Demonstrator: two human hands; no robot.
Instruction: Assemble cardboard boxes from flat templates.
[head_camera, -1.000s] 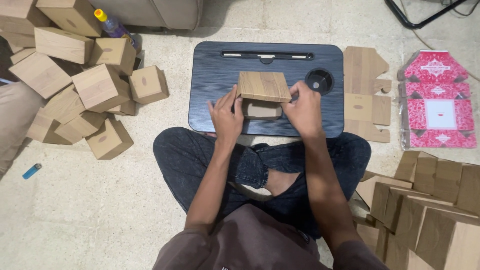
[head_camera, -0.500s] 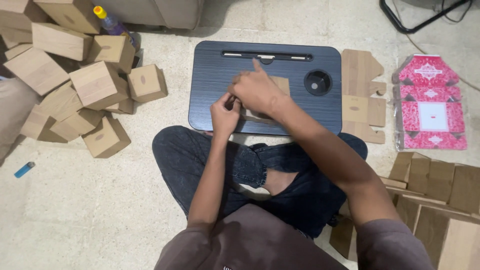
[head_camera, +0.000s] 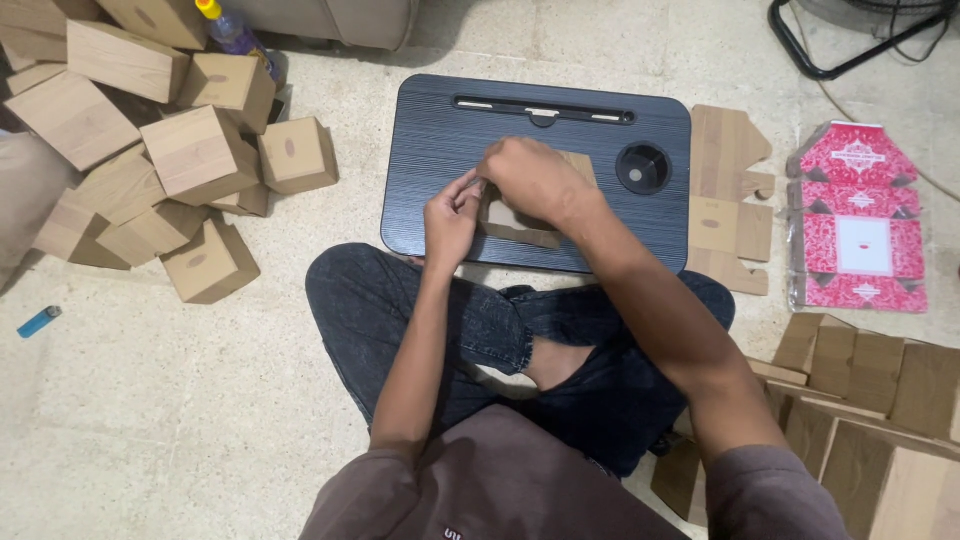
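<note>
While the person sits cross-legged on the pale floor (head_camera: 150, 420), a dark lap tray (head_camera: 440, 130) lies just ahead of the knees. To the left a heap of folded cardboard boxes (head_camera: 190, 150) spreads over the floor, and to the lower right flat cardboard sheets (head_camera: 880, 400) lie stacked. A flat blank (head_camera: 730, 200) lies beside the tray's right edge, and a red patterned pack (head_camera: 860, 230) lies further right. On the tray sits the small cardboard box (head_camera: 515, 225), half hidden under both hands. The right hand (head_camera: 535, 180) covers its top, fingers curled down and grasping it. The left hand (head_camera: 452, 215) meets its left side, fingertips pinched on the edge. A bottle with a yellow cap (head_camera: 228, 28) stands behind the heap, and a blue lighter (head_camera: 38, 322) lies far left.
</note>
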